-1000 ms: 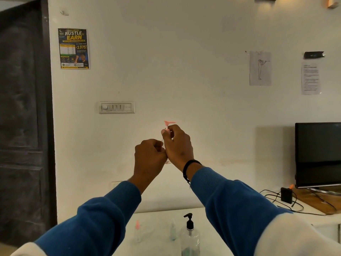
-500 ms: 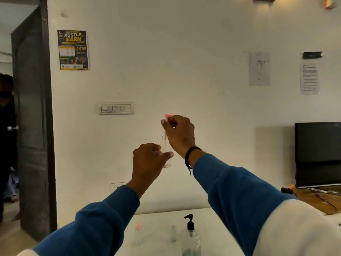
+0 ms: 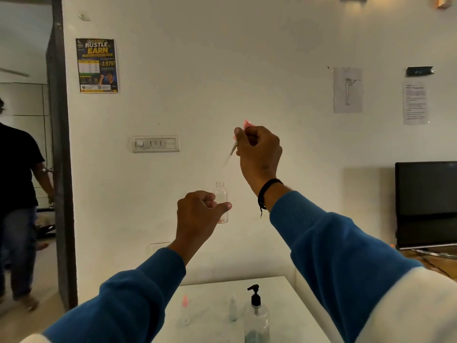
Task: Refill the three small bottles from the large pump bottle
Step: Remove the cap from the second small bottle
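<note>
Taking the large pump bottle (image 3: pixel 256 318) on the white table (image 3: pixel 291 308) as landmark: two capped small bottles stand left of it, one pink-capped (image 3: pixel 185 309), one pale-capped (image 3: pixel 233 308) just beside it. High above it, the left hand (image 3: pixel 197 216) curls round the open small bottle (image 3: pixel 220 201), held upright and nearly empty. Up and right of that, the right hand (image 3: pixel 258 152) pinches the pink spray cap (image 3: pixel 246 125), whose dip tube (image 3: pixel 228 158) hangs clear of the neck. Held this high, a loose grip could drop the bottle; the tube might drip; lowering either hand carelessly could topple the bottles below.
</note>
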`<state>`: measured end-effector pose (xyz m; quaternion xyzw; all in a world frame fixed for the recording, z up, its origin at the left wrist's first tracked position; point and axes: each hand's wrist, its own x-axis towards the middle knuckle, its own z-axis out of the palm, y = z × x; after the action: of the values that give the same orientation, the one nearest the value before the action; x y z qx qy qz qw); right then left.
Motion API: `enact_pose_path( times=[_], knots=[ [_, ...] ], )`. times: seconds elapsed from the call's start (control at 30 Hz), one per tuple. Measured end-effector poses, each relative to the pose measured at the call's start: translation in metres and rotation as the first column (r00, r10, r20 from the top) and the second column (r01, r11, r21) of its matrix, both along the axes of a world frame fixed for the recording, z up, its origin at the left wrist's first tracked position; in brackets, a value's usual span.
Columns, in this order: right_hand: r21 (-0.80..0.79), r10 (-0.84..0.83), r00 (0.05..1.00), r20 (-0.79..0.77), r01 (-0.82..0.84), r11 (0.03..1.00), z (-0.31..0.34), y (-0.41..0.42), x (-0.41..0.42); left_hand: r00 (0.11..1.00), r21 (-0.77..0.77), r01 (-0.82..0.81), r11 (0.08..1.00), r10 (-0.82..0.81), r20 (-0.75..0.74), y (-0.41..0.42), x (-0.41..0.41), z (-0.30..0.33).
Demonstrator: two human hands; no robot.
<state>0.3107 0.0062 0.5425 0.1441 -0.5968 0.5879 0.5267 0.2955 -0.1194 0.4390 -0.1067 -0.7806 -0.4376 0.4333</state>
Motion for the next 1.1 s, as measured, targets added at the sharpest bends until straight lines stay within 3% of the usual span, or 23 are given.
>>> enact_pose_path(
  times=[0.37, 0.6, 0.77, 1.1],
  knots=[
    [0.163, -0.03, 0.997, -0.075, 0.041, 0.986, -0.061, 0.002, 0.004, 0.998, -0.011, 0.018, 1.0, -0.017, 0.053, 0.01, -0.01, -0.029],
    [0.202, -0.038, 0.998, 0.054, 0.026, 0.979, -0.139, 0.007, -0.026, 0.991, 0.006, 0.051, 0.999, -0.051, 0.124, 0.0, -0.022, -0.08],
    [0.24, -0.149, 0.968, 0.201, 0.099, 0.966, -0.208, 0.002, -0.054, 0.979, 0.021, 0.057, 0.998, -0.06, 0.196, -0.004, -0.039, -0.129],
    [0.229, -0.081, 0.835, 0.544, -0.055, 0.972, -0.368, -0.024, -0.115, 0.927, 0.142, 0.053, 0.989, -0.101, 0.36, -0.02, -0.09, -0.258]
  ],
)
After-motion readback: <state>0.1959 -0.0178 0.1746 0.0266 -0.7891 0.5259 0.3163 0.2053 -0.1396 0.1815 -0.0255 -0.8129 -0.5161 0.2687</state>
